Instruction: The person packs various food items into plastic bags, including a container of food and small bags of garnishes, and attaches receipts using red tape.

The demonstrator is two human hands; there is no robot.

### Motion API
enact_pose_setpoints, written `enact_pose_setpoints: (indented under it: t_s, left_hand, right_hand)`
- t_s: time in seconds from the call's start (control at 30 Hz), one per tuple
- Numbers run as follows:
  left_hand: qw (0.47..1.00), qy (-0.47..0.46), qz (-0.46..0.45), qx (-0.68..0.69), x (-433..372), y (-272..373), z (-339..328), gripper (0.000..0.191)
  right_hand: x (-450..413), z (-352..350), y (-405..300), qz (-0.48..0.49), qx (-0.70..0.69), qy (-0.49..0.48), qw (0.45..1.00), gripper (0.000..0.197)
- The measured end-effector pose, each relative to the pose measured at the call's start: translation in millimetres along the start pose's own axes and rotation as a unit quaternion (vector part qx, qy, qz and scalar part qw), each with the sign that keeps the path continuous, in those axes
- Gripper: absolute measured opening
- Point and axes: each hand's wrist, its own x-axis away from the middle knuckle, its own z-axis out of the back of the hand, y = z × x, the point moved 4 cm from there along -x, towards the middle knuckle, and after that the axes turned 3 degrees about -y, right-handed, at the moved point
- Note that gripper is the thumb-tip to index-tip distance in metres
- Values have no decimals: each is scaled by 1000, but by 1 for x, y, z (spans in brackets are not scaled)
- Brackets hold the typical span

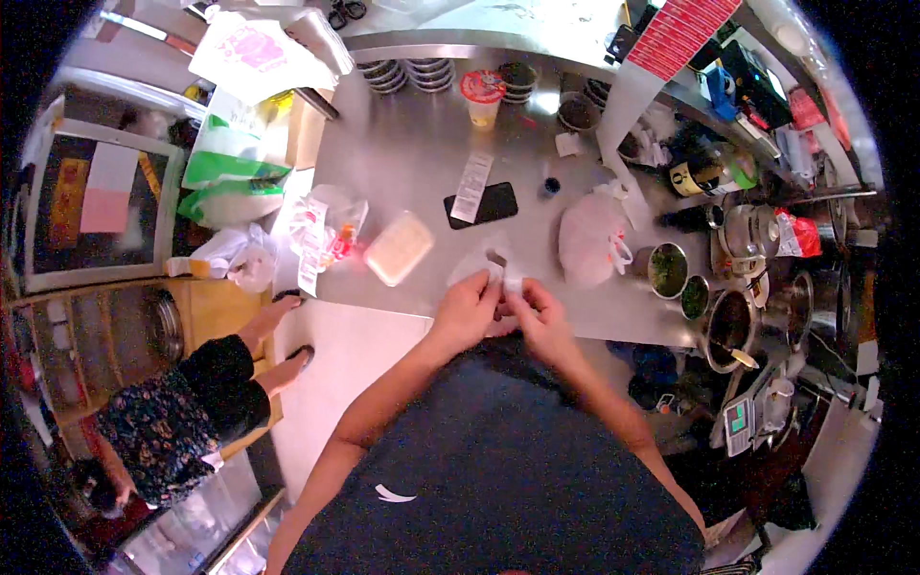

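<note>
Close to my body, over the front edge of the steel counter (388,162), both hands pinch a thin white plastic bag (474,257). My left hand (466,307) grips one side of it between thumb and fingers. On the other side, my right hand (540,313) does the same, a small gap apart. A small dark grey patch shows between the hands; what it is I cannot tell. Just beyond lies a black phone (499,205) with a printed paper slip (473,188) across it. A lidded pale food box (399,248) rests left of my hands, and a filled, tied plastic bag (593,237) to their right.
Farther back are a sealed cup (484,100) and stacked bowls (430,72). A small dark bottle cap (551,187) lies right of the phone. Bowls of chopped greens (668,269) stand at the right. A bag with a receipt (310,248) is at the left edge. Another person (162,431) is behind left.
</note>
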Motion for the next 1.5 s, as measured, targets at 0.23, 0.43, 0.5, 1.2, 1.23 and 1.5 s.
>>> enact_pose_setpoints:
  t_s: [0.23, 0.43, 0.5, 1.2, 1.23, 1.5]
  left_hand:
    - [993, 28, -5, -115, -85, -8, 117, 35]
    - [915, 92, -80, 384, -359, -40, 188, 32]
    - [959, 134, -124, 217, -405, -35, 196, 33]
    - [842, 77, -8, 533, -314, -61, 161, 18]
    - [849, 44, 8, 527, -279, -65, 157, 19]
    - [789, -88, 20, 608, -48, 17, 55, 32]
  right_hand:
    - [24, 16, 19, -79, 33, 164, 983, 20]
    - [51, 4, 11, -25, 213, 312, 926, 28]
    - [60, -7, 17, -47, 202, 325, 923, 29]
    - [44, -12, 15, -36, 185, 343, 920, 32]
    - [43, -7, 16, -47, 152, 337, 928, 31]
    - [18, 32, 36, -83, -136, 259, 953, 27]
